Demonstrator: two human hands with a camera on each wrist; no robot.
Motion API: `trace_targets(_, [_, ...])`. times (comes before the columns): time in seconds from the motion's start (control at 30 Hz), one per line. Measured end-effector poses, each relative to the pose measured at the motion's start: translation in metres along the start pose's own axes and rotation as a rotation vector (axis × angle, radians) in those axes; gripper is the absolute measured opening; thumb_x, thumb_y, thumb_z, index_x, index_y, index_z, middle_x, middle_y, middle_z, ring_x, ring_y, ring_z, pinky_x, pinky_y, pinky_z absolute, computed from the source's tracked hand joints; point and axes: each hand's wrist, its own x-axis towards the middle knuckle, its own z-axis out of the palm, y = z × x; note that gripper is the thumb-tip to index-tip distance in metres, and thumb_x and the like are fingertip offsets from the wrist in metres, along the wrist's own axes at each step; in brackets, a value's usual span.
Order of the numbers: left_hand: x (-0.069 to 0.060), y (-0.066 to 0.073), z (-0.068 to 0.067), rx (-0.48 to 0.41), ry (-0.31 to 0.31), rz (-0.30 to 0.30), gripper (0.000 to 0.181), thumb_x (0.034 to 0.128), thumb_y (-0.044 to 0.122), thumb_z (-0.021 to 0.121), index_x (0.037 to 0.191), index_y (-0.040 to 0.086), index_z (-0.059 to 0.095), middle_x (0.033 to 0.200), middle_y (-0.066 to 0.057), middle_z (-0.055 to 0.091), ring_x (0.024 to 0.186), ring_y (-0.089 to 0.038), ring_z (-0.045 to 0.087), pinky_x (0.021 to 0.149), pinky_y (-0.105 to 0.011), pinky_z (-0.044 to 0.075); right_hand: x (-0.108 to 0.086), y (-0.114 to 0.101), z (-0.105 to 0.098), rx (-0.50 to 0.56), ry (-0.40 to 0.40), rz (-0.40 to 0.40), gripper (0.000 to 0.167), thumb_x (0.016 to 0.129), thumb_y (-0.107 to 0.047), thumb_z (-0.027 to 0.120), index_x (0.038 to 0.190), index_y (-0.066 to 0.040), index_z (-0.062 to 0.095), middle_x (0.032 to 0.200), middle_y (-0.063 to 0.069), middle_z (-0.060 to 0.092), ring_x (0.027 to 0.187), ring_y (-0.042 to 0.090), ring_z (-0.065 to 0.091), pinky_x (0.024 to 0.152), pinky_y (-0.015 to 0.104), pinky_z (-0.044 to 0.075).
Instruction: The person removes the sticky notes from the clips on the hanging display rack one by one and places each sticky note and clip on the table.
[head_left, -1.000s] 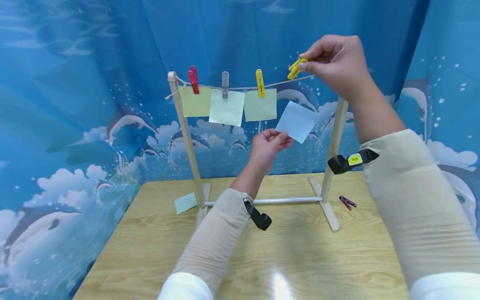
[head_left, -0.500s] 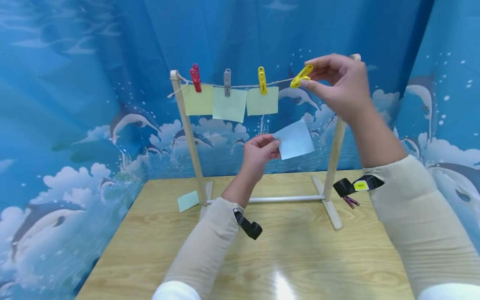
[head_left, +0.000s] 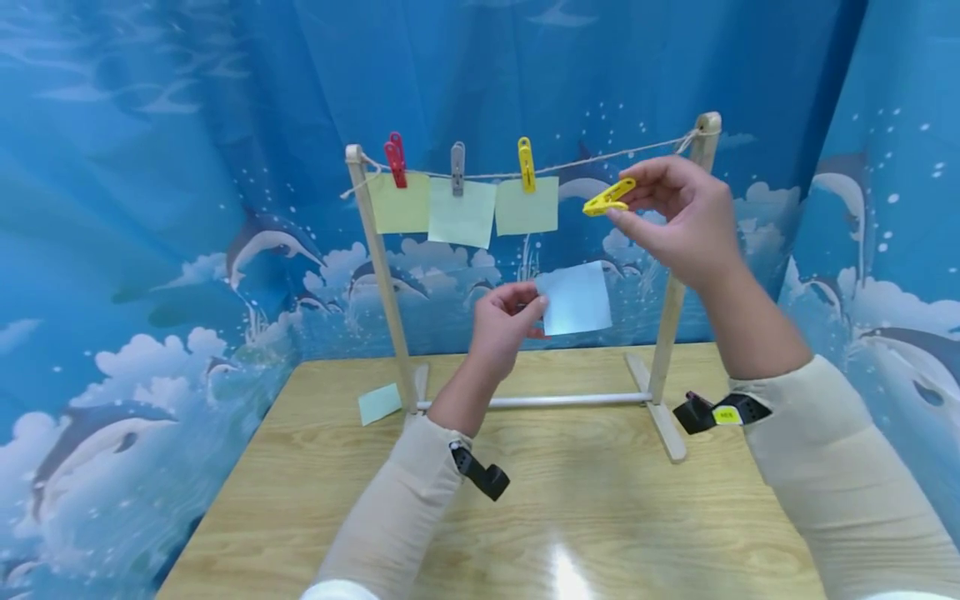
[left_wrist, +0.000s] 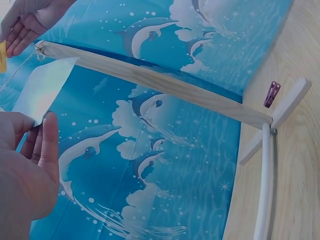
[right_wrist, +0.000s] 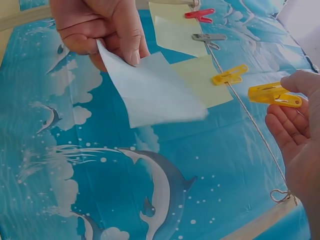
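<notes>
The left hand (head_left: 504, 327) pinches the left edge of a light blue paper square (head_left: 576, 298), held below the string (head_left: 585, 161). To the right and higher, the right hand (head_left: 692, 218) holds a yellow clothespin (head_left: 611, 198) between thumb and fingers, just below the string and touching neither string nor paper. Three paper squares hang on the string's left part: one under a red clothespin (head_left: 395, 160), one under a grey clothespin (head_left: 457, 169), one under another yellow clothespin (head_left: 527, 165). The right wrist view shows the held yellow clothespin (right_wrist: 274, 95) beside the string.
A wooden frame with a left post (head_left: 384, 283) and right post (head_left: 670, 321) carries the string; a white bar (head_left: 570, 401) joins its feet. A pale green paper (head_left: 379, 404) lies by the left foot. A dark purple clothespin (left_wrist: 272, 94) lies by the right foot.
Both hands have moved down, the left one also slightly leftward with the blue paper, which has turned more level. The right hand with its yellow clothespin has dropped from the string's height to below it.
</notes>
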Motion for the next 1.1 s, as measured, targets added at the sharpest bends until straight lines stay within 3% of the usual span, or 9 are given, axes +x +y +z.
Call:
trace_targets(0.13, [-0.007,-0.001,-0.006,-0.008,-0.009,0.020,0.017,0.0870,0.008,0.074,0.103,0.007,0.070,0.100,-0.012,0.067,0.089,-0.025,0.067,0.068,-0.040,0.060,-0.009,0.001,0.000,0.038,-0.004,-0.019,0.034,0.083,0.007,0.072,0.116,0.004,0.064,0.105,0.008,0.066,0.091,0.019,0.064,0.085,0.018,0.053])
trace_targets(0.37, [-0.017,-0.003,-0.019,0.044,-0.005,0.056,0.023,0.0851,0.004,0.074,0.108,0.006,0.069,0.101,-0.012,0.067,0.090,-0.023,0.065,0.070,-0.034,0.060,-0.029,0.006,-0.002,0.105,-0.008,-0.059,0.034,0.080,0.015,0.070,0.113,0.009,0.064,0.105,0.011,0.064,0.091,0.019,0.063,0.085,0.018,0.053])
trace_targets(0.5, [-0.022,-0.002,-0.026,0.042,-0.011,0.060,0.026,0.0846,0.002,0.074,0.110,0.005,0.068,0.101,-0.014,0.067,0.088,-0.024,0.066,0.069,-0.036,0.060,-0.038,0.004,-0.001,0.168,-0.010,-0.092,0.034,0.078,0.021,0.068,0.110,0.013,0.062,0.105,0.017,0.063,0.091,0.021,0.064,0.086,0.021,0.054])
trace_targets(0.8, [-0.035,-0.001,-0.046,0.110,-0.023,0.110,0.028,0.0855,0.004,0.074,0.113,0.007,0.068,0.101,-0.013,0.066,0.088,-0.024,0.065,0.070,-0.033,0.060,-0.063,0.009,-0.002,0.176,-0.032,-0.098,0.035,0.076,0.021,0.068,0.110,0.016,0.060,0.105,0.017,0.063,0.091,0.018,0.065,0.087,0.023,0.054])
trace_targets(1.1, [-0.045,-0.002,-0.066,0.122,0.019,0.107,0.027,0.0853,0.006,0.075,0.112,0.006,0.069,0.100,-0.013,0.067,0.087,-0.024,0.065,0.070,-0.030,0.059,-0.082,0.020,0.000,0.357,0.009,-0.117,0.033,0.077,0.021,0.067,0.110,0.015,0.063,0.106,0.020,0.064,0.092,0.022,0.066,0.088,0.025,0.054])
